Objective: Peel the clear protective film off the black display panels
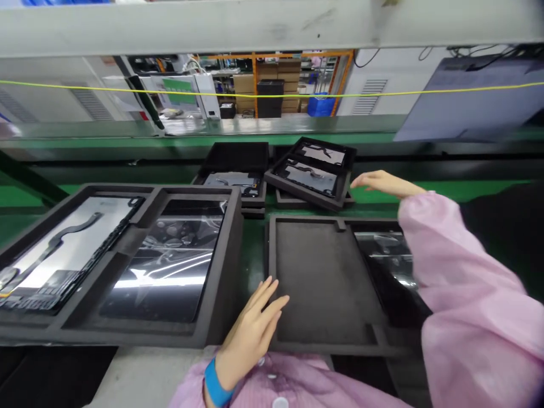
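Note:
My left hand (254,320), a blue band at its wrist, is held with the fingers stretched out by the left edge of a dark foam tray (327,283). Nothing is in it, and I cannot tell if it touches the tray. In that tray the left compartment shows bare foam; a glossy black screen panel (389,260) lies in the right one, partly behind my sleeve. My right hand (382,182) reaches forward with fingers extended, just right of a tilted foam tray (278,174) that carries two screen assemblies with flex cables. A small gap seems to separate them.
At left stands a thick foam tray stack (227,272) with a silver-backed screen assembly (76,238) and a glossy panel (170,260). Another foam tray (238,156) sits behind on the green bench. A yellow cord (255,96) and a pale beam (255,28) cross overhead.

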`<state>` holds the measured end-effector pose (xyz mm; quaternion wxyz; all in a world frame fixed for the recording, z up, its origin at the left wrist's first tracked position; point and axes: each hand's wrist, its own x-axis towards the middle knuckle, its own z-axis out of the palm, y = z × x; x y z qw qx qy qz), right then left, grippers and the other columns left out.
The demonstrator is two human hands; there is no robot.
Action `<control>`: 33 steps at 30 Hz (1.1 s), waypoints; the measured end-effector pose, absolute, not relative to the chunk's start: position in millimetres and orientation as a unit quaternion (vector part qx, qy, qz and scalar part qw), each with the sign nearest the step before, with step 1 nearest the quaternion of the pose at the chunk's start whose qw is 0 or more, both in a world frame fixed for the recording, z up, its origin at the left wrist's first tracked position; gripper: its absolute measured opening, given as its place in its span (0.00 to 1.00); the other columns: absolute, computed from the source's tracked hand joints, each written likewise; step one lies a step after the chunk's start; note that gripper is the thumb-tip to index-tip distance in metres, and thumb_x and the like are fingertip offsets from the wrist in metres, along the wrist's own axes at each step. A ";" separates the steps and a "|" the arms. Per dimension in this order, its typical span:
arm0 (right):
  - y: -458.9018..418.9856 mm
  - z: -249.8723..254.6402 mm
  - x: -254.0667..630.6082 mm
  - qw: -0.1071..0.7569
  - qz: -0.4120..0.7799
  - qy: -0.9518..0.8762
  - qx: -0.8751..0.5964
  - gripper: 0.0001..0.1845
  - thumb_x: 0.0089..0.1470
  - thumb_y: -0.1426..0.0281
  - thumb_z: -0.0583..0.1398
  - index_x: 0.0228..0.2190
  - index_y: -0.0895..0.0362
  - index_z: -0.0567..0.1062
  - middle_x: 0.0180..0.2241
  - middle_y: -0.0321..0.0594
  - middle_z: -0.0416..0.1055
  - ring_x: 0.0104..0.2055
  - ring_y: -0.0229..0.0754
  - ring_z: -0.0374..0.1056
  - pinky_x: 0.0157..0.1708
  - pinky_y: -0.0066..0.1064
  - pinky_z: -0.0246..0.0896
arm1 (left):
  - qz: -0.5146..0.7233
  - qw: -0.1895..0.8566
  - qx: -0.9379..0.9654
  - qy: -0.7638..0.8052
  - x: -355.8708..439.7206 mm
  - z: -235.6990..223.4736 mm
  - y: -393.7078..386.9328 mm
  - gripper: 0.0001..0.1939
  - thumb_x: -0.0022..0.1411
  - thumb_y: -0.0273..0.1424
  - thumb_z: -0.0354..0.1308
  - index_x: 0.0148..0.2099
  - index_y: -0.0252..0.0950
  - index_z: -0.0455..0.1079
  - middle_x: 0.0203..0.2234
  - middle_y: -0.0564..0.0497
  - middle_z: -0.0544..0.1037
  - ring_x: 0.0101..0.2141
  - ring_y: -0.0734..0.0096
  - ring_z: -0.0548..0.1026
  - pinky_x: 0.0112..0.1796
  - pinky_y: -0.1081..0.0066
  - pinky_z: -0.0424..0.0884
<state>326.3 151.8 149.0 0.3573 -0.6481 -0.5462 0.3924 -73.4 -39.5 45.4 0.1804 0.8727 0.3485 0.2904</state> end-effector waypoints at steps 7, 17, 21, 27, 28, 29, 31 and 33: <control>3.2 95.3 293.3 0.073 0.384 -0.795 -0.464 0.08 0.46 0.69 0.62 0.19 0.58 0.74 0.25 0.38 0.69 0.36 0.44 0.65 0.45 0.40 0.60 | 0.268 0.234 0.871 0.340 -66.4 46.6 -44.9 0.19 0.67 0.25 0.46 0.57 0.39 0.66 0.60 0.43 0.65 0.62 0.60 0.58 0.57 0.55 0.64; -14.1 64.6 308.8 0.229 0.230 -0.859 -0.395 0.26 0.61 0.59 0.50 0.14 0.57 0.60 0.16 0.35 0.56 0.23 0.36 0.51 0.41 0.39 0.56 | 0.156 0.304 0.849 0.404 -48.7 53.4 -34.5 0.21 0.67 0.28 0.44 0.61 0.34 0.62 0.62 0.39 0.61 0.64 0.61 0.53 0.61 0.56 0.57; -3.1 113.6 314.4 0.405 0.215 -0.781 -0.424 0.29 0.61 0.55 0.49 0.13 0.57 0.60 0.13 0.37 0.57 0.18 0.34 0.50 0.24 0.32 0.47 | 0.144 0.309 0.850 0.403 -30.5 69.5 -32.2 0.22 0.67 0.29 0.45 0.62 0.34 0.60 0.64 0.36 0.58 0.65 0.57 0.51 0.61 0.52 0.55; 22.6 185.7 293.0 0.622 0.231 -0.622 -0.416 0.24 0.52 0.51 0.44 0.14 0.54 0.52 0.07 0.33 0.46 0.12 0.34 0.48 0.19 0.29 0.49 | 0.236 0.274 0.898 0.250 16.6 82.2 -17.5 0.44 0.58 0.38 0.61 0.69 0.35 0.41 0.67 0.32 0.41 0.66 0.50 0.36 0.61 0.43 0.46; 27.5 189.4 283.1 0.629 0.244 -0.607 -0.420 0.24 0.51 0.51 0.45 0.15 0.53 0.51 0.07 0.32 0.45 0.11 0.33 0.47 0.18 0.28 0.49 | 0.264 0.264 0.904 0.210 22.0 79.2 -15.3 0.45 0.58 0.37 0.61 0.69 0.36 0.39 0.67 0.31 0.41 0.66 0.49 0.37 0.60 0.41 0.46; 32.1 190.6 272.0 0.633 0.256 -0.594 -0.425 0.24 0.50 0.50 0.45 0.15 0.53 0.50 0.07 0.31 0.44 0.11 0.33 0.46 0.17 0.28 0.49 | 0.295 0.260 0.903 0.171 25.5 74.9 -13.6 0.42 0.60 0.34 0.58 0.69 0.37 0.39 0.67 0.32 0.43 0.66 0.49 0.40 0.60 0.42 0.48; 39.7 188.0 248.5 0.637 0.273 -0.576 -0.434 0.25 0.50 0.47 0.44 0.16 0.52 0.49 0.08 0.29 0.40 0.10 0.33 0.44 0.16 0.27 0.49 | 0.372 0.279 0.876 0.124 26.6 64.8 -12.5 0.32 0.64 0.26 0.50 0.68 0.39 0.45 0.66 0.36 0.52 0.64 0.54 0.51 0.59 0.49 0.57; 44.1 183.5 226.8 0.637 0.274 -0.568 -0.444 0.26 0.51 0.45 0.43 0.17 0.52 0.51 0.09 0.28 0.42 0.11 0.33 0.46 0.17 0.28 0.53 | 0.439 0.315 0.830 0.140 20.5 57.2 -14.6 0.28 0.64 0.20 0.45 0.65 0.39 0.54 0.60 0.40 0.66 0.58 0.59 0.66 0.55 0.60 0.67</control>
